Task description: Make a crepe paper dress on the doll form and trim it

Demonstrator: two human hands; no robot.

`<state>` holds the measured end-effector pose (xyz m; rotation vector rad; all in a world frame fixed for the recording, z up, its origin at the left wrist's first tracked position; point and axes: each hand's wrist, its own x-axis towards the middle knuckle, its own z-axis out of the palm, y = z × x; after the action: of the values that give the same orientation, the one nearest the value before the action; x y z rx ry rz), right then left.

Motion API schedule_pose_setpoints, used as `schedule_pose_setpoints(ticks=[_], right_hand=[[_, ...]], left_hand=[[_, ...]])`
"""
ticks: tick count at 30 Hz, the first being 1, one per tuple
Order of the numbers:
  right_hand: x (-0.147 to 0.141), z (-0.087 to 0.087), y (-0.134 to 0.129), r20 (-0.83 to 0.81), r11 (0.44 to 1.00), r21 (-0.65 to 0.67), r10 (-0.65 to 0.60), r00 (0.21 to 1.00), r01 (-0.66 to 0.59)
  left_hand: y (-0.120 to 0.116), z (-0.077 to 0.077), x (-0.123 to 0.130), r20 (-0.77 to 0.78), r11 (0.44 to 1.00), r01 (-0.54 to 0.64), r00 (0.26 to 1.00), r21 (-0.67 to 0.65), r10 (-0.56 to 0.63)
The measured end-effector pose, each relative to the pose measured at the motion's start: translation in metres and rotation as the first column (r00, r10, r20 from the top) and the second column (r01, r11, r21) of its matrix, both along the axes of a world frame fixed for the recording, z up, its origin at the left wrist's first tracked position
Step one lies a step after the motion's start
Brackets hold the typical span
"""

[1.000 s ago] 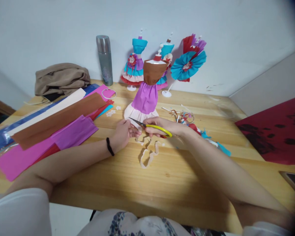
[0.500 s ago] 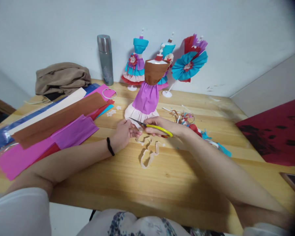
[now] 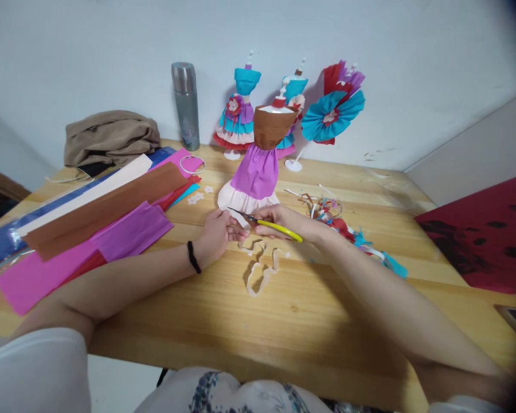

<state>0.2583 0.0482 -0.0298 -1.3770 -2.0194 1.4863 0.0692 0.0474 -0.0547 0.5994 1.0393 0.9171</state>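
A small dress-form doll (image 3: 258,172) stands in front of me, with a brown top, a purple layer and a pale pink frill (image 3: 241,198) at the hem. My left hand (image 3: 221,232) pinches the lower edge of that frill at its left side. In my right hand (image 3: 275,221) are yellow-handled scissors (image 3: 279,229), their dark blades pointing left across the frill's edge, close to my left fingers. Whether the blades are parted is too small to tell. Below the hands, a curled pale paper strip (image 3: 255,281) lies on the wooden table (image 3: 206,321).
Behind stand dressed dolls (image 3: 243,115) and a doll with a blue paper rosette (image 3: 333,116). A thermos (image 3: 186,109), brown cloth (image 3: 112,137) and coloured paper sheets (image 3: 107,209) are at the left. Paper scraps (image 3: 348,232) lie right; a red panel (image 3: 485,229) stands beyond.
The whole view has shifted very slightly. The scissors' handles look closer together than before, while both hands stay at the frill's edge.
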Motion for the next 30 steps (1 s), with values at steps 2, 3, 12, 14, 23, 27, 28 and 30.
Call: schedule_pose_setpoints(ticks=[2,3,12,14,23,27,28,30], right_hand=[[0.001,-0.001,0.000,-0.004,1.000,0.008,0.001,1.000,-0.001],[0.001,-0.001,0.000,-0.007,1.000,0.012,0.003,1.000,-0.003],[0.003,-0.003,-0.003,-0.001,0.995,0.075,0.060,0.998,-0.060],[0.006,-0.003,-0.004,0.012,0.992,0.096,0.086,0.996,-0.087],[0.025,0.013,-0.020,0.409,0.971,0.183,0.068,0.910,-0.155],[0.021,0.017,-0.034,0.595,0.970,0.198,-0.002,0.804,-0.144],[0.020,0.017,-0.036,0.615,0.969,0.199,-0.010,0.789,-0.143],[0.019,0.018,-0.040,0.637,0.970,0.200,-0.022,0.771,-0.138]], left_hand=[[0.000,0.000,0.000,0.002,1.000,-0.001,1.000,-0.005,0.001],[0.001,0.000,0.000,0.004,1.000,0.000,1.000,-0.007,0.000],[0.001,0.002,0.000,0.000,1.000,0.008,1.000,-0.009,-0.008],[0.001,0.003,0.000,0.001,1.000,0.007,1.000,-0.011,-0.007],[0.004,0.003,-0.004,-0.007,0.996,0.063,0.998,-0.059,-0.063],[0.009,0.001,-0.009,-0.032,0.988,0.121,0.992,-0.101,-0.125],[0.010,0.001,-0.010,-0.044,0.985,0.133,0.989,-0.108,-0.139],[0.011,0.003,-0.014,-0.070,0.980,0.162,0.983,-0.116,-0.171]])
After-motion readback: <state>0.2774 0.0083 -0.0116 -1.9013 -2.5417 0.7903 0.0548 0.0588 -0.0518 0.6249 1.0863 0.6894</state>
